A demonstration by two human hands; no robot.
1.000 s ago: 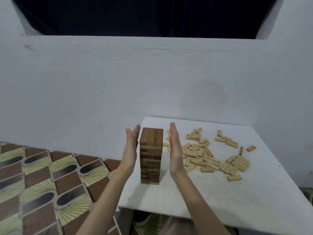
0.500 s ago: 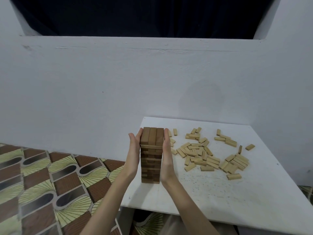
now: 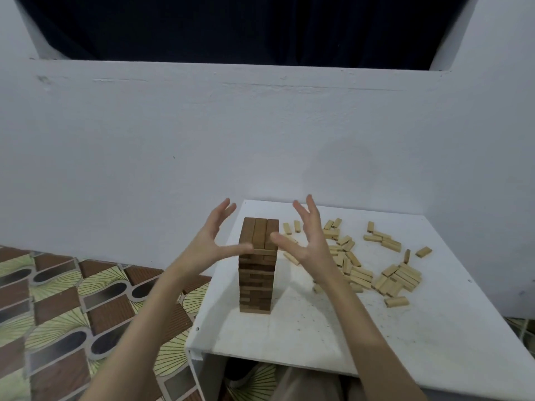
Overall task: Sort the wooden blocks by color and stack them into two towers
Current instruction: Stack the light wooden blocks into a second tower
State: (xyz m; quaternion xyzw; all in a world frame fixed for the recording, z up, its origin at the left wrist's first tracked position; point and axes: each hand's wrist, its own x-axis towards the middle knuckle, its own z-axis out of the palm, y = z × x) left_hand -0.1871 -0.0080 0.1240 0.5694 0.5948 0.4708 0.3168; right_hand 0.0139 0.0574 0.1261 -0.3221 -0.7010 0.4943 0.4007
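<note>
- A tower of dark brown blocks [image 3: 257, 266] stands upright on the white surface [image 3: 434, 328], toward its left side, with three blocks lying side by side on its top layer.
- The left hand [image 3: 207, 244] hangs just left of the tower's top, its fingers [image 3: 224, 208] spread and lightly bent, holding nothing; the thumb reaches toward the tower's upper edge, though actual contact cannot be told.
- The right hand [image 3: 309, 244] hangs just right of the tower's top, its fingers [image 3: 311, 205] likewise spread and holding nothing, the thumb in front of the top layer's right corner.
- The light blocks [image 3: 373, 264] lie loose and scattered on the surface right of the tower, partly behind the right hand, with a denser heap near the middle and right and a few singles farther out.
- A white wall [image 3: 202, 140] rises behind the surface.
- A patterned floor [image 3: 58, 308] of brown and green tiles shows at the left.
</note>
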